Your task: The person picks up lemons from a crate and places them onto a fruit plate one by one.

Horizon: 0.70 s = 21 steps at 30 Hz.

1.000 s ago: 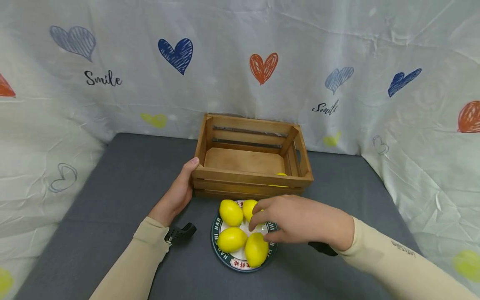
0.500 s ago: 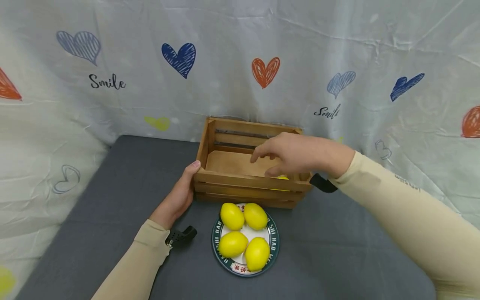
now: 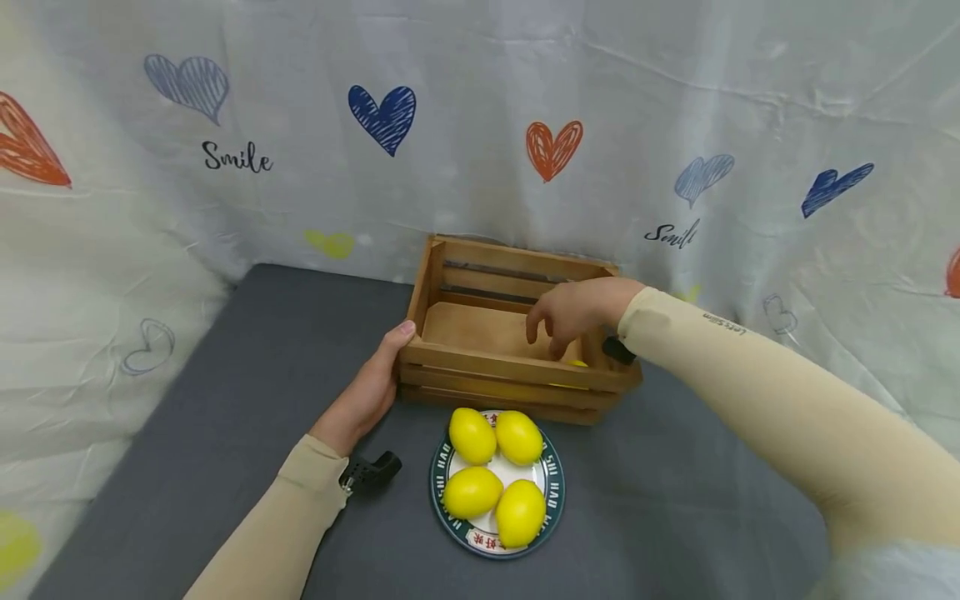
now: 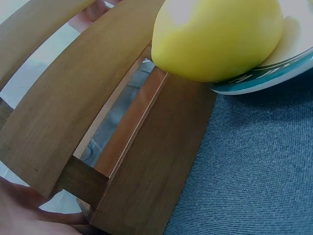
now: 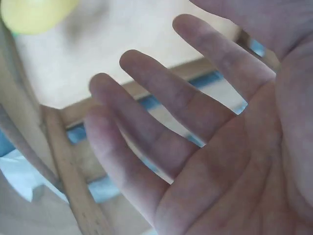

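My left hand (image 3: 367, 382) grips the left end of a slatted wooden crate (image 3: 517, 379), thumb on the front corner of its rim. Inside the crate my right hand (image 3: 573, 312) hangs with fingers apart and nothing between them. The right wrist view shows that palm (image 5: 220, 161) and loosely bent fingers over the crate's floor. One yellow lemon (image 3: 577, 363) lies in the crate's front right corner, mostly hidden by the front slats. Several lemons (image 3: 521, 512) sit on a round plate (image 3: 555, 492) with a dark green lettered rim, just in front of the crate.
A dark grey cloth (image 3: 300, 333) covers the table. Behind the crate hangs a white curtain (image 3: 480, 183) printed with hearts and "Smile", closing off the back and sides. In the left wrist view, a lemon (image 4: 215, 39) on the plate stands close to the crate's slats.
My right hand has moved from above the plate up and into the crate. The left hand keeps its grip. The scene has shifted slightly right as the head view turned.
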Motion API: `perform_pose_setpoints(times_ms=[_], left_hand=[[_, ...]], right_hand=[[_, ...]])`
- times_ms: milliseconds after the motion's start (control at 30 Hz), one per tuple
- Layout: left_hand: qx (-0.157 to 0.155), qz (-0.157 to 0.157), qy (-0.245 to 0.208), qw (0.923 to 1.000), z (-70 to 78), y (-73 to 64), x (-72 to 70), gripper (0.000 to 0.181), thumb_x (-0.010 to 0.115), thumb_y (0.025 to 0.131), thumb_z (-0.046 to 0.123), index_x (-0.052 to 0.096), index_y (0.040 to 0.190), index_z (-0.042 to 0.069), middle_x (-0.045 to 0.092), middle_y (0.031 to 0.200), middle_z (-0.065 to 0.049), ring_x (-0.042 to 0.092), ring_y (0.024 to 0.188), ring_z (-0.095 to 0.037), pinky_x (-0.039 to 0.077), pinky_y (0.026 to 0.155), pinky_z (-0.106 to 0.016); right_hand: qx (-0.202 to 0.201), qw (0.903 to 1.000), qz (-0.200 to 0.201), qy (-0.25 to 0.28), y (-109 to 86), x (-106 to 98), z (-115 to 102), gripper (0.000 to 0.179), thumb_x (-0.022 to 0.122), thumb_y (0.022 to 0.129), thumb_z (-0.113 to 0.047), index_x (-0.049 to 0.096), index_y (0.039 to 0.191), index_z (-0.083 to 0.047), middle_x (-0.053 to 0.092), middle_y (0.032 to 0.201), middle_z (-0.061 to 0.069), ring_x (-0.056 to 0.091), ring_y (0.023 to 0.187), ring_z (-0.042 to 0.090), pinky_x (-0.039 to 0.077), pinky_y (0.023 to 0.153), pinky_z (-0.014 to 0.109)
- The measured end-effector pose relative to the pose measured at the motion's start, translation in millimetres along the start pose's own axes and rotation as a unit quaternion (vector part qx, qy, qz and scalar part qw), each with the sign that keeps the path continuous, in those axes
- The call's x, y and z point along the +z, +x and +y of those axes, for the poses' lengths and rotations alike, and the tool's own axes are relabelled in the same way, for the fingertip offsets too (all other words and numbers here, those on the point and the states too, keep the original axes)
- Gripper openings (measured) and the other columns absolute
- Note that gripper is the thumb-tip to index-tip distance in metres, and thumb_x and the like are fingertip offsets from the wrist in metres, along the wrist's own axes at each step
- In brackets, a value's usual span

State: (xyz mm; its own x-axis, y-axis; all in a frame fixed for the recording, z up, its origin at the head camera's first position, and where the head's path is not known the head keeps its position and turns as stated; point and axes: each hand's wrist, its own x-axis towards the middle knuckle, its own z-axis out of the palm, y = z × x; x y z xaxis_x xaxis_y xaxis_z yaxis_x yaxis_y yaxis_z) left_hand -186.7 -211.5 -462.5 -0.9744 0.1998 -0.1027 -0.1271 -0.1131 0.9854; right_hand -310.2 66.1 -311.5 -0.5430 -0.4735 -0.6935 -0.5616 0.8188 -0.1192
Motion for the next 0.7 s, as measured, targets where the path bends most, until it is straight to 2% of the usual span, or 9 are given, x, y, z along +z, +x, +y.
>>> perform_pose_setpoints(times_ms=[167,267,400,567,700], left_hand=[[-0.004,-0.001,0.0,1.0,-1.5,0.8,-0.4,0.09,0.036,0.105,0.065,0.0,0.175,0.022,0.003,0.181,-0.009,0.006,0.164,-0.03,-0.001,0.134,-0.058],[-0.001,-0.001,0.009,1.0,-1.5,0.8,-1.7,0.091,0.035,0.105,0.064,-0.002,0.175,0.019,-0.002,0.182,-0.009,0.0,0.166,-0.029,-0.005,0.134,-0.059],[-0.007,0.003,0.025,0.9996,-0.6,-0.4,-5.6,0.093,0.034,0.105,0.064,-0.004,0.175,0.015,-0.009,0.182,-0.008,-0.009,0.168,-0.026,-0.009,0.135,-0.058],[-0.02,0.011,0.031,0.9993,0.7,0.2,-5.0,0.093,0.035,0.105,0.063,-0.004,0.175,0.015,-0.009,0.183,-0.007,-0.01,0.169,-0.025,-0.01,0.135,-0.059],[-0.026,0.011,0.035,0.999,1.4,-0.6,-4.5,0.093,0.034,0.105,0.063,-0.004,0.175,0.015,-0.01,0.183,-0.006,-0.01,0.169,-0.026,-0.01,0.135,-0.059]], right_hand=[[0.024,0.9981,-0.054,-0.016,13.0,7.9,3.7,0.043,0.057,0.103,-0.009,0.072,0.135,-0.034,0.074,0.128,-0.001,0.065,0.123,0.023,0.052,0.111,0.049],[0.028,0.997,-0.067,-0.025,18.7,10.6,4.8,0.045,0.051,0.105,-0.01,0.072,0.136,-0.034,0.071,0.135,-0.003,0.064,0.122,0.021,0.053,0.11,0.048],[0.048,0.995,-0.087,-0.007,29.3,13.1,4.0,0.042,0.054,0.107,-0.013,0.07,0.141,-0.031,0.061,0.15,0.003,0.065,0.122,0.023,0.057,0.105,0.044],[0.079,0.9898,-0.104,0.057,33.2,19.2,6.6,0.05,0.055,0.105,-0.001,0.067,0.147,-0.025,0.055,0.158,0.01,0.066,0.123,0.028,0.063,0.095,0.04],[0.096,0.9817,-0.121,0.112,35.2,22.0,6.9,0.053,0.057,0.105,0.001,0.064,0.152,-0.025,0.052,0.163,0.011,0.064,0.132,0.032,0.066,0.087,0.039]])
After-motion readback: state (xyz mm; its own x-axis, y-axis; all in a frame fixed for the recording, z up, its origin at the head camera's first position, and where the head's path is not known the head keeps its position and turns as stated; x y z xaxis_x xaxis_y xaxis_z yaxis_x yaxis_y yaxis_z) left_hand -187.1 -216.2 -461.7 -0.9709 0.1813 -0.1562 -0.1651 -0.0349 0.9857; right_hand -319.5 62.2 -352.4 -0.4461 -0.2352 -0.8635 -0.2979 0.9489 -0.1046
